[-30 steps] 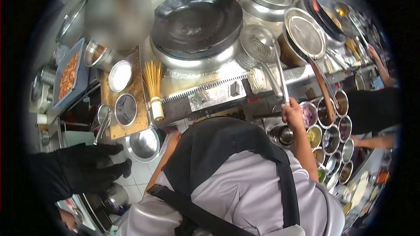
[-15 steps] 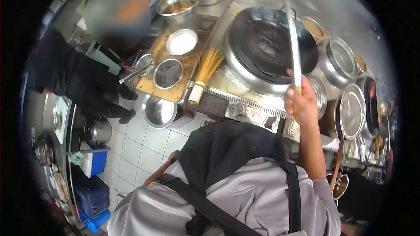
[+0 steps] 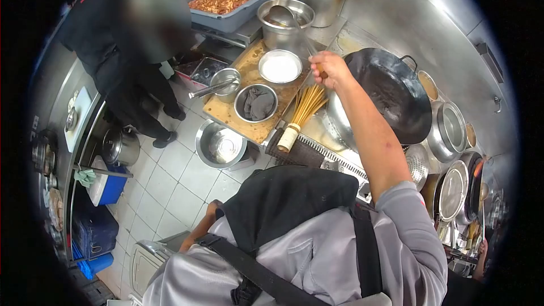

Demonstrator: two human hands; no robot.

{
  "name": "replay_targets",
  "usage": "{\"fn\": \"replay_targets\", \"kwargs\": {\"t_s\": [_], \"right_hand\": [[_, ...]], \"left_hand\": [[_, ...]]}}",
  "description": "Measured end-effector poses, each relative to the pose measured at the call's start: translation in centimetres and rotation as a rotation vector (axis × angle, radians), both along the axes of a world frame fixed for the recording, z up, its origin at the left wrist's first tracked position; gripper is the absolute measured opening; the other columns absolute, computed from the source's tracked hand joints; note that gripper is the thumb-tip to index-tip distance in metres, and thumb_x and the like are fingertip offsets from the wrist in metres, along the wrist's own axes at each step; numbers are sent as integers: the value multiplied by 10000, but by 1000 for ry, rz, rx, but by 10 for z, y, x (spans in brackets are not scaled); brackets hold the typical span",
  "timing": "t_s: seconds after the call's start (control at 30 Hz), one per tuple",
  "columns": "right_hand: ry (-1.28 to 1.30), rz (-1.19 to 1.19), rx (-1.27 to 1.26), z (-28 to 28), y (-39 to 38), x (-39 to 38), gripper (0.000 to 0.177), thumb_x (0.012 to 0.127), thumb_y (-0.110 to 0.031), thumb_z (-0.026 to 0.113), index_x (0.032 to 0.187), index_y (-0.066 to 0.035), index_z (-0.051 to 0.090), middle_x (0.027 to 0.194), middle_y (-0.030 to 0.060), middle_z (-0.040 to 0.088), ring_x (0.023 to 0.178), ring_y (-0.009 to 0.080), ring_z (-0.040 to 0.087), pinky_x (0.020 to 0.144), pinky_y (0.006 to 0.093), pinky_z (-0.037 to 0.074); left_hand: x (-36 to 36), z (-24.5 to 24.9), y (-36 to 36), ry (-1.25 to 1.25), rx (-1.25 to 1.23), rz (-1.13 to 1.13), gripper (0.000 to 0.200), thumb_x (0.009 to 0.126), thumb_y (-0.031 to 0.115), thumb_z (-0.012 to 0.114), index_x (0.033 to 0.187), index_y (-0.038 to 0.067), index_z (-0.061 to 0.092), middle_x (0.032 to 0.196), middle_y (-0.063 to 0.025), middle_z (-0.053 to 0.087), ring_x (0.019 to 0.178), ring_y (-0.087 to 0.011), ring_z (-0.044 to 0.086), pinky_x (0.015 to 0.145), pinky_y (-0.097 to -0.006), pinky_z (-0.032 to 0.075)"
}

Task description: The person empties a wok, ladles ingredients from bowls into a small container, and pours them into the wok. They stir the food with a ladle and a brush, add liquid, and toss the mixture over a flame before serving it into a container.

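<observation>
My right hand is wrapped round the wooden handle end of a long ladle. The ladle's bowl dips into the mouth of a metal pot holding brownish liquid. Below my forearm and to its right sits a large black wok on the stove. A bamboo brush lies by the near edge of the stove, left of the arm. My left hand hangs low beside my body, mostly hidden by the apron, its fingers not showing clearly.
On a wooden board stand a bowl of white contents, a bowl with a dark cloth and a small pan. A grey tub of reddish food is behind. A person stands at left.
My right hand has swung left and away from me, bringing the ladle from upright over the wok to the pot. The view has turned, showing the tub fully.
</observation>
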State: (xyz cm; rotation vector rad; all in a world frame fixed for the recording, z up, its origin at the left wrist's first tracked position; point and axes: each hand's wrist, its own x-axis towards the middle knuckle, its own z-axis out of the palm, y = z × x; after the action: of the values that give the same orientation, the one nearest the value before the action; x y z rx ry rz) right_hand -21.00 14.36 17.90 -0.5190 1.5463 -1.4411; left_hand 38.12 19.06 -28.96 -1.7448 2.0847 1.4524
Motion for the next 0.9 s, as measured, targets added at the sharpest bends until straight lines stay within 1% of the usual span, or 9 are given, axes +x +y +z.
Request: {"fn": "replay_targets", "kwargs": {"t_s": [0.1, 0.17, 0.3, 0.43, 0.57, 0.7, 0.77, 0.83, 0.9], "right_hand": [[-453, -28, -279, -26, -1, -16, 137, 890, -77, 630, 875, -79, 494, 677, 11, 537, 510, 127, 468, 453, 288, 362], [-510, -70, -331, -29, 17, -24, 89, 912, -110, 619, 928, -60, 548, 687, 0, 525, 506, 103, 441, 458, 273, 347], [-969, 120, -725, -26, 101, -59, 339, 959, -180, 553, 1211, 46, 563, 697, -17, 490, 528, 68, 440, 467, 242, 349], [-772, 64, -715, -3, 231, -48, 368, 971, -170, 532, 1294, 8, 536, 699, -7, 489, 507, 74, 428, 434, 244, 348], [222, -334, -45, 30, 339, -17, 399, 888, -63, 580, 1279, -1, 523, 658, 17, 509, 424, 87, 425, 384, 237, 337], [127, -616, -80, -18, 419, -14, 453, 878, -57, 590, 1318, 7, 507, 682, 24, 545, 446, 91, 459, 399, 235, 362], [663, -685, 244, -48, 446, 8, 467, 892, -36, 576, 1348, -22, 475, 674, -12, 517, 496, 65, 470, 429, 237, 375], [559, -798, 159, -76, 485, 30, 471, 890, -37, 577, 1347, -23, 466, 671, -25, 496, 504, 62, 461, 441, 237, 376], [449, -849, 258, -81, 525, 62, 566, 886, -38, 600, 1423, -30, 422, 745, 1, 527, 559, 75, 469, 494, 248, 397]], "left_hand": [[15, -7, -8, 62, 202, 210, 272, 807, 295, 718, 900, 39, 719, 963, -167, 724, 867, -292, 707, 747, -376, 550], [5, -8, -21, 52, 138, 113, 267, 810, 294, 715, 901, 43, 721, 968, -164, 723, 874, -295, 705, 754, -377, 550], [-28, -3, -49, 34, 13, -126, 258, 817, 293, 710, 903, 50, 726, 979, -159, 723, 886, -302, 702, 770, -381, 551], [-70, -2, -55, 34, -95, -379, 249, 824, 292, 704, 905, 58, 731, 989, -154, 723, 898, -308, 699, 785, -384, 552], [-110, -4, -48, 4, -187, -616, 221, 820, 272, 718, 911, 73, 743, 1018, -141, 717, 942, -313, 689, 833, -383, 548], [-159, -3, -49, 112, -253, -721, 163, 800, 201, 704, 901, 76, 734, 1013, -148, 713, 941, -317, 689, 816, -391, 543], [-188, 35, -33, 75, -298, -752, 140, 801, 175, 685, 889, 75, 727, 1005, -146, 714, 936, -317, 690, 807, -390, 542], [-214, 85, -17, 36, -156, -731, 110, 812, 170, 677, 860, 78, 711, 988, -146, 714, 914, -318, 692, 786, -391, 538], [-226, 58, -11, -11, -59, -632, 122, 802, 204, 699, 840, 88, 704, 992, -146, 707, 886, -316, 690, 782, -388, 534]]}}
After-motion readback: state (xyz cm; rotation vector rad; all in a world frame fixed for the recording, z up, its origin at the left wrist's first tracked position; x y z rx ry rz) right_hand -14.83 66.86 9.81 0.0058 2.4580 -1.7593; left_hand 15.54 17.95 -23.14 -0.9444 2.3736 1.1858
